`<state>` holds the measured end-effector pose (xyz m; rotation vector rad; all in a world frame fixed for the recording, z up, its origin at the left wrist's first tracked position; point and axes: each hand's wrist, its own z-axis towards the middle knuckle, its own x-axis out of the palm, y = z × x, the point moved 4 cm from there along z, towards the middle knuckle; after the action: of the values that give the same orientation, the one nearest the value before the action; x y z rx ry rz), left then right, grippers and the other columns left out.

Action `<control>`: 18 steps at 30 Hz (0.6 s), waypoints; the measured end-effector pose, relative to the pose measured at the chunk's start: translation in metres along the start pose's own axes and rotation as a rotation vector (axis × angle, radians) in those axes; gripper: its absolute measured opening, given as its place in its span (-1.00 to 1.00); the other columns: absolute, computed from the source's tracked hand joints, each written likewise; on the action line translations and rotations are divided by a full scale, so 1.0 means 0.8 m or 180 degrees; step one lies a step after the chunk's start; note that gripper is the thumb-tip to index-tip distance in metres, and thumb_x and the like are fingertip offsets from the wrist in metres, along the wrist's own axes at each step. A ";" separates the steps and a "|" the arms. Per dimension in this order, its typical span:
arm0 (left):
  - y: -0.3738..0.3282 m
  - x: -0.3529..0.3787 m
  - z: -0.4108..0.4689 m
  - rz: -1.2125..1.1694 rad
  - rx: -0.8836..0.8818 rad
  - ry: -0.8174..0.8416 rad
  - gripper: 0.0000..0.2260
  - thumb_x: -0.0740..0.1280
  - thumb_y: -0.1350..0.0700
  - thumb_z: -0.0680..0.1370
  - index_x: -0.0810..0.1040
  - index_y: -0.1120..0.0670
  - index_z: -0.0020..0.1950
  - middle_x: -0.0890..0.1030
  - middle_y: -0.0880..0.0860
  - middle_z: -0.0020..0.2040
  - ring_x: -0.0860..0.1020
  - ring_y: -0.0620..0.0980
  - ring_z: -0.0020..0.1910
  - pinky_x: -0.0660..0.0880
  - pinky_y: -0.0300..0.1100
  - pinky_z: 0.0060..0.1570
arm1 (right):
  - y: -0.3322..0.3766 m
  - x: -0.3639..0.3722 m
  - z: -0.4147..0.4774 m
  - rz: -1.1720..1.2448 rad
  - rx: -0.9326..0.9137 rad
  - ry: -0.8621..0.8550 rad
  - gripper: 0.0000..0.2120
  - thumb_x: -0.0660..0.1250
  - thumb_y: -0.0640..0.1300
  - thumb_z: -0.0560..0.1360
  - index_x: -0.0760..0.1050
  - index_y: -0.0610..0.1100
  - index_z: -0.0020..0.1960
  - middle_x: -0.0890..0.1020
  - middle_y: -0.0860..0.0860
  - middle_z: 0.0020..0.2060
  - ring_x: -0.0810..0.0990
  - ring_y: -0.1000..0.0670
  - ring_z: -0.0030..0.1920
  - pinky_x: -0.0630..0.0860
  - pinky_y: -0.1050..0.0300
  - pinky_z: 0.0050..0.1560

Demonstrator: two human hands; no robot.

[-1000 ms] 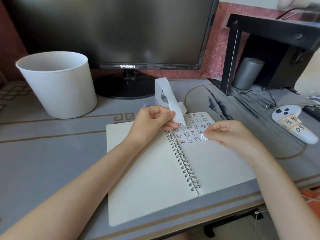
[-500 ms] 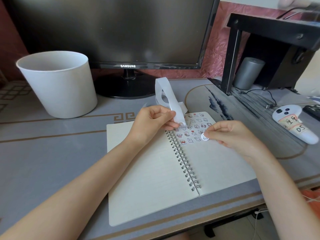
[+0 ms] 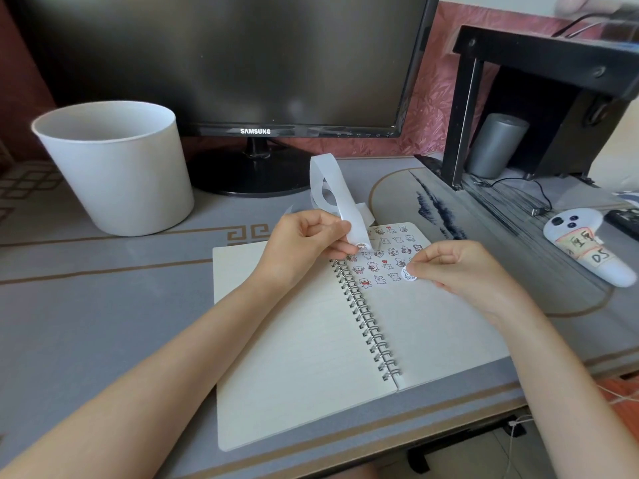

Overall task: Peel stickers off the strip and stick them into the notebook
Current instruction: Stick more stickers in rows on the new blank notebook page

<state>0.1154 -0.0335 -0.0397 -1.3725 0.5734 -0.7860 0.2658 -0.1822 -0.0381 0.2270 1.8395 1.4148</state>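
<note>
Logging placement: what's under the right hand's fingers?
A round white sticker on the notebook's right page. Fingers of the right hand cover its right edge; whether it lies flat cannot be seen.

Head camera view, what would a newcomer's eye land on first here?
The open spiral notebook at the desk's centre, its right page's top crowded with cartoon stickers. Above it the left hand holds a looping white sticker strip, while the right hand pinches a round sticker against that page. A white bucket stands back left.
</note>
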 end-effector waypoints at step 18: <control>0.000 0.000 0.000 -0.0014 0.0011 0.0010 -0.87 0.31 0.26 0.56 0.55 0.22 -0.18 0.68 0.13 -0.28 0.67 -0.06 -0.29 0.56 -0.31 -0.26 | -0.007 0.003 0.007 -0.0275 -0.0216 -0.0161 -0.86 0.48 -0.28 0.35 0.58 -0.10 -0.30 0.60 -0.04 -0.36 0.45 0.20 -0.45 0.35 0.36 -0.38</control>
<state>0.1151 -0.0336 -0.0398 -1.3699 0.5716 -0.7925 0.2694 -0.1788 -0.0445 0.1461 1.7366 1.3967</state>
